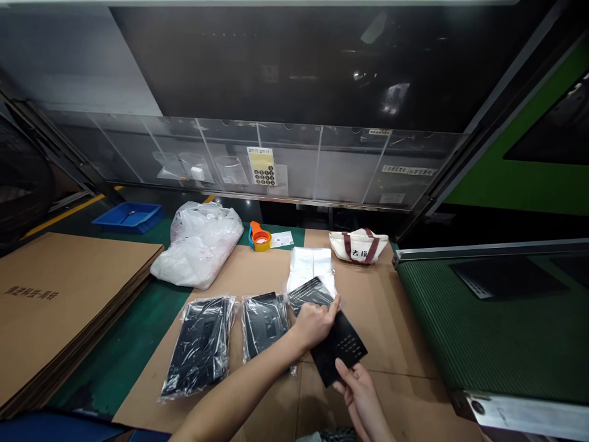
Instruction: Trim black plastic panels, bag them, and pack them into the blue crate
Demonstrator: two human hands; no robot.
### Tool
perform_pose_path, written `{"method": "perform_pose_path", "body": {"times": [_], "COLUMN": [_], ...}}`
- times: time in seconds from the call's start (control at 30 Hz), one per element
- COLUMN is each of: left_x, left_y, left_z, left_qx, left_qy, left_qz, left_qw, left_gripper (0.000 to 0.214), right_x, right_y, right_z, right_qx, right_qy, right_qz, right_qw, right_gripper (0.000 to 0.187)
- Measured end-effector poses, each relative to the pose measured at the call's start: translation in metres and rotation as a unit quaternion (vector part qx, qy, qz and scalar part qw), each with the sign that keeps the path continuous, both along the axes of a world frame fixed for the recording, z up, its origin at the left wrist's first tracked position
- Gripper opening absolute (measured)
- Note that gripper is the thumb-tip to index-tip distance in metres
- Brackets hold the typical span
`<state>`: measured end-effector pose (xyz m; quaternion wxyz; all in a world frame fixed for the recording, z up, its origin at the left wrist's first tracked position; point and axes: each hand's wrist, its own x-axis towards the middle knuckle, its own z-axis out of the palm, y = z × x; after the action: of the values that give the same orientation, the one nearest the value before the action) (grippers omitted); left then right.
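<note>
A flat black panel [343, 344] with rows of small slots lies slantwise between my hands. Its upper end looks covered by a clear plastic bag. My left hand [316, 320] is closed on the panel's upper half, index finger pointing along its right edge. Below, my right hand [361, 393] pinches the lower end, thumb on top and fingers underneath. A stack of clear plastic bags [310, 264] lies just beyond the panel. Left of my hands are two piles of black panels in clear bags, a nearer-left pile [200, 347] and a middle pile [264, 322], partly behind my left forearm.
Brown cardboard [377, 319] covers the table. At the back are a stuffed white plastic bag [200, 242], a tape dispenser [261, 238], a cloth bag [359, 247] and a blue tray [129, 218]. Stacked cardboard [78, 294] is left; a green conveyor belt [497, 331] carrying dark panels is right.
</note>
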<state>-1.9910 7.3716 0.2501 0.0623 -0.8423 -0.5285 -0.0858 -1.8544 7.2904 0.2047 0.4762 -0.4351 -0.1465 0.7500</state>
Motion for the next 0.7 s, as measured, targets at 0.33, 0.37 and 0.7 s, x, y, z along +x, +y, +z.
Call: {"method": "perform_pose_path", "body": {"times": [0.33, 0.37, 0.7], "left_x": [0.023, 0.023, 0.011], "left_y": [-0.038, -0.041, -0.069], "left_z": [0.036, 0.038, 0.041], "left_qx": [0.193, 0.187, -0.181], "left_qy": [-0.084, -0.095, -0.464], "left_qz": [-0.108, -0.105, 0.103], "left_qw": [0.972, 0.972, 0.861], "left_gripper": [0.05, 0.052, 0.032], "right_x": [-0.014, -0.015, -0.012], "right_y": [0.023, 0.024, 0.03], "right_z": [0.03, 0.032, 0.04], "right_qx": [0.112, 0.115, 0.43], "right_qy": [-0.059, -0.074, -0.405], "right_qz": [-0.101, -0.09, -0.034], "right_qw": [0.987, 0.986, 0.806], "right_gripper": [0.026, 0.027, 0.038]}}
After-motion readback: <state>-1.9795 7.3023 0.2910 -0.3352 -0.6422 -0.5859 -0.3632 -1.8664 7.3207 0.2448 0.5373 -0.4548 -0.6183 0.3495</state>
